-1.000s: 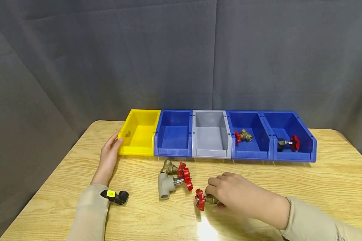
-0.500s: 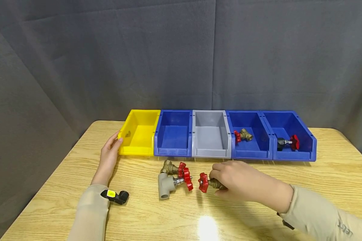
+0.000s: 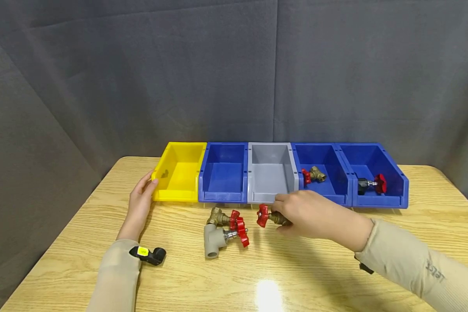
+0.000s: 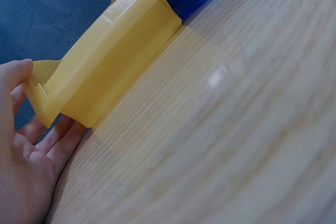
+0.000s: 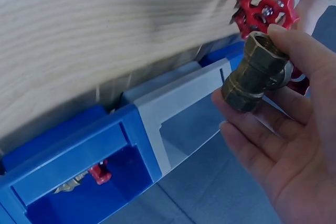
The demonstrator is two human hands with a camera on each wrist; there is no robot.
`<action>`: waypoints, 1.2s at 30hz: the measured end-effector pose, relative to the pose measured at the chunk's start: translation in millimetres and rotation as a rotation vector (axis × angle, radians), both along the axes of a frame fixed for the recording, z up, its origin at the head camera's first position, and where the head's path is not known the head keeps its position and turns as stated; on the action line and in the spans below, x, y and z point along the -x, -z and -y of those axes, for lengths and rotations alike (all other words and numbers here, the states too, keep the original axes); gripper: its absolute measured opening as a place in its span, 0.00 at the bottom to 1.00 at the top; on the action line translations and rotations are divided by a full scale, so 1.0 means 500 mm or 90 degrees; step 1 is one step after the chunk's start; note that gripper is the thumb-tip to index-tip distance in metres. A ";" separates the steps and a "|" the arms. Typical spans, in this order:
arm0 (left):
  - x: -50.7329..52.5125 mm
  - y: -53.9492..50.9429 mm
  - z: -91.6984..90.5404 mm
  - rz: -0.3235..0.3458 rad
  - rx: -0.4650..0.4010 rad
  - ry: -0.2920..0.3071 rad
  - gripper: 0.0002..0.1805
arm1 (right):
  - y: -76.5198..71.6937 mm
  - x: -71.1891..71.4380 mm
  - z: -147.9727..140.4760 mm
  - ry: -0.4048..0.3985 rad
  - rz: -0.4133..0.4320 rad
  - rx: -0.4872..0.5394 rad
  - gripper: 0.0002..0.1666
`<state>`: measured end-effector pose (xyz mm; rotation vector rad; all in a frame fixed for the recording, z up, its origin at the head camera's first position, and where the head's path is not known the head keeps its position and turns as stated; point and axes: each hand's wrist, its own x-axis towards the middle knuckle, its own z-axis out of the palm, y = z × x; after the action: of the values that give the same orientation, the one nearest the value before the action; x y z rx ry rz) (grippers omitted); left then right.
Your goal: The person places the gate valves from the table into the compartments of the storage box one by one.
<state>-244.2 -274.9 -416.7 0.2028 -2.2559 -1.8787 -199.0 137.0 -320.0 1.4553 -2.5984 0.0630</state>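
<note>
My right hand [image 3: 308, 214] grips a brass valve [image 3: 279, 218] by its body, above the table before the grey bin. Its red handwheel [image 3: 262, 215] points left. In the right wrist view the brass body [image 5: 251, 74] lies between thumb and fingers; most of its wheel is hidden behind them. At the far left, my left hand [image 3: 140, 203] holds the front left corner of the yellow bin [image 3: 179, 196], thumb at the rim and fingers along the outer side. On the table lie another brass valve [image 3: 217, 216] and a grey plastic valve [image 3: 213, 239], both red-wheeled, touching or nearly so.
Right of the yellow bin stand a blue bin [image 3: 223, 197], a grey bin [image 3: 272, 198] and two more blue bins. One holds a brass valve [image 3: 317, 174], the rightmost a black valve [image 3: 363, 185] with a red wheel. A dark curtain [image 3: 218, 73] hangs behind.
My right hand has carried the brass valve forward over the table towards the grey bin. The left hand and the bin it holds stay in place.
</note>
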 end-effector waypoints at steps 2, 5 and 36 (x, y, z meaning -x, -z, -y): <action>-0.001 0.000 0.000 -0.003 0.001 0.000 0.31 | -0.004 0.006 0.001 0.005 0.003 -0.006 0.18; -0.003 -0.002 0.000 -0.005 0.001 0.003 0.32 | -0.012 0.019 0.000 0.010 0.017 -0.015 0.17; 0.000 0.005 0.002 0.019 0.000 0.004 0.32 | -0.070 0.172 0.005 0.137 0.031 -0.105 0.15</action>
<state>-244.0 -276.0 -419.4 0.2255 -2.2794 -1.8909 -284.9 134.3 -285.2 1.2244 -2.8413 -0.1466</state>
